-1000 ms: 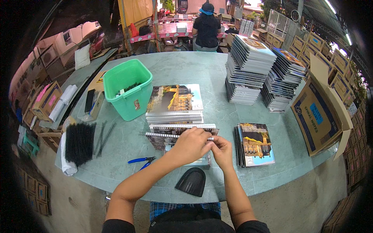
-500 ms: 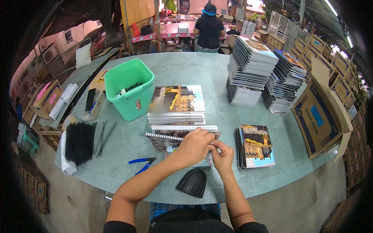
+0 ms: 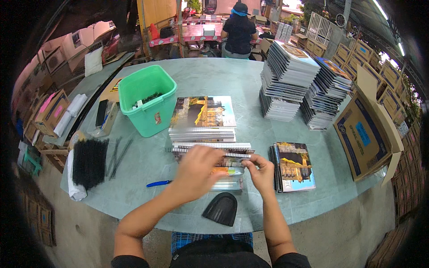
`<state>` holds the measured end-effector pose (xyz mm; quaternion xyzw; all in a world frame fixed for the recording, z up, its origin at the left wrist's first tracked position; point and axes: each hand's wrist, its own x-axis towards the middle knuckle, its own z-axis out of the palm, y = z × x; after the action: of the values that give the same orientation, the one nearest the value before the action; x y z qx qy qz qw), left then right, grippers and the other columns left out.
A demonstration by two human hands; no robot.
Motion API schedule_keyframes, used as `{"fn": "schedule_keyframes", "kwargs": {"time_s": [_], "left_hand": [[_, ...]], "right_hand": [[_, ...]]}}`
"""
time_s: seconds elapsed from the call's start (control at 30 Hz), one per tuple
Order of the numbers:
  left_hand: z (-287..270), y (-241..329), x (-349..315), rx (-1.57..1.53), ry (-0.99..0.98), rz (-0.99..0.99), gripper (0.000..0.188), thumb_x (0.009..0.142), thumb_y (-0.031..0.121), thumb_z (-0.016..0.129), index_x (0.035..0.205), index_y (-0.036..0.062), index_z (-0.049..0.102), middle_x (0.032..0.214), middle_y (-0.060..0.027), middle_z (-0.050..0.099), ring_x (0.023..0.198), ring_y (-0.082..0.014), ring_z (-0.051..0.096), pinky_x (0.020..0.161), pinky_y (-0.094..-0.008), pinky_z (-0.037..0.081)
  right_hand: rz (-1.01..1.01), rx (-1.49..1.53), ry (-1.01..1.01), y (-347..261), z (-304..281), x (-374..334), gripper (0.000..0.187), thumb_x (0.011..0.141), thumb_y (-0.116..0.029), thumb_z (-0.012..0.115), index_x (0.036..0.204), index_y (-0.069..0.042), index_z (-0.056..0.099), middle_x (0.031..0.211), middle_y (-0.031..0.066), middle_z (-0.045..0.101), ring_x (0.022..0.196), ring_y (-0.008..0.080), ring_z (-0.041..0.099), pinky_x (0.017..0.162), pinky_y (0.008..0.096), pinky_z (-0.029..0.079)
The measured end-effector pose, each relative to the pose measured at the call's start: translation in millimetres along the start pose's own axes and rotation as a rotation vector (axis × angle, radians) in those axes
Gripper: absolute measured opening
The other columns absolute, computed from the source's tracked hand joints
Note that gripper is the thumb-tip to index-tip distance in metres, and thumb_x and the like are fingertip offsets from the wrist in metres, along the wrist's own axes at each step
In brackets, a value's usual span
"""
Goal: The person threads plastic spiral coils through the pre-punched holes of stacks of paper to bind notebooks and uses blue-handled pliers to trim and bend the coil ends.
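Upright in front of me stands a spiral notebook (image 3: 237, 157), its bound edge uppermost and a black coil jutting past its left end. My right hand (image 3: 260, 174) pinches this notebook near the right end of its bound edge. Over its left and middle part is my left hand (image 3: 196, 172), blurred, so its fingers cannot be read. Under my hands lies a stack with a clear, shiny top (image 3: 230, 183). Blue-handled cutting pliers (image 3: 158, 183) rest left of my left hand, their jaws hidden. A black half-oval pad (image 3: 222, 209) lies nearest me.
Behind the notebook is a notebook stack (image 3: 203, 111), beside a green bin (image 3: 149, 117) with black scraps. Black coils (image 3: 89, 163) lie left. A small notebook pile (image 3: 295, 167), tall stacks (image 3: 286, 80) and an open carton (image 3: 364, 138) stand right. Another person (image 3: 239, 33) sits beyond.
My left hand has moved left along the notebook's bound edge, away from my right hand, and now covers part of the pliers. The right hand stays at the right end.
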<state>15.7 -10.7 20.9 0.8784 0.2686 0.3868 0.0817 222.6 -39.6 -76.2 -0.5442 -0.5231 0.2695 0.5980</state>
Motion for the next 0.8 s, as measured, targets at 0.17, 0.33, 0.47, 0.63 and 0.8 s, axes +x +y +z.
{"fn": "schedule_keyframes", "kwargs": {"time_s": [0.17,0.33,0.47,0.63,0.8], "left_hand": [[-39.8,-91.2,-109.7,0.156,-0.554,-0.545,0.049,0.064,0.023,0.078,0.105,0.0049,0.06,0.099,-0.0163,0.057,0.095,-0.0328,0.053,0.081,-0.0418,0.044],[-44.2,-132.6,-186.2,0.318,-0.647,-0.55,0.056,0.068,0.023,0.071,0.12,0.0103,0.054,0.105,-0.0181,0.055,0.101,-0.0359,0.051,0.082,-0.0436,0.045],[-26.4,-104.2,-184.2,0.47,-0.604,-0.644,0.045,0.074,0.019,0.059,0.117,0.0093,0.052,0.103,-0.0197,0.055,0.096,-0.0363,0.053,0.08,-0.0442,0.045],[-28.7,-100.7,-185.1,-0.279,-0.236,-0.893,0.034,0.079,0.018,0.055,0.11,0.0066,0.05,0.084,-0.0144,0.058,0.075,-0.0252,0.059,0.067,-0.0374,0.047],[-62.1,-47.2,-99.0,-0.785,-0.212,-0.996,0.036,0.085,0.018,0.052,0.117,0.0038,0.047,0.082,-0.0055,0.058,0.066,-0.0134,0.058,0.059,-0.0268,0.046]], "right_hand": [[0.027,0.174,-0.043,-8.9,-8.5,4.8,0.019,0.082,-0.007,0.066,0.099,0.001,0.067,0.092,0.0069,0.068,0.084,0.01,0.06,0.078,0.0244,0.047],[0.05,0.188,-0.132,-7.4,-15.3,10.2,0.013,0.083,-0.005,0.064,0.093,0.004,0.066,0.088,0.0062,0.067,0.082,0.0108,0.06,0.077,0.0246,0.047],[-0.037,0.004,-0.45,-54.9,-21.8,24.6,0.029,0.078,-0.012,0.07,0.101,0.002,0.063,0.092,0.0118,0.068,0.086,0.0193,0.064,0.078,0.0305,0.049],[-0.249,-0.709,-0.654,-110.3,65.0,31.8,0.033,0.074,-0.013,0.07,0.104,-0.001,0.063,0.096,0.0193,0.065,0.089,0.0313,0.063,0.078,0.0367,0.049],[-0.341,-0.622,-0.688,-97.0,143.6,49.2,0.027,0.074,-0.008,0.067,0.1,-0.003,0.066,0.096,0.0182,0.065,0.087,0.0325,0.063,0.078,0.0371,0.049]]}}
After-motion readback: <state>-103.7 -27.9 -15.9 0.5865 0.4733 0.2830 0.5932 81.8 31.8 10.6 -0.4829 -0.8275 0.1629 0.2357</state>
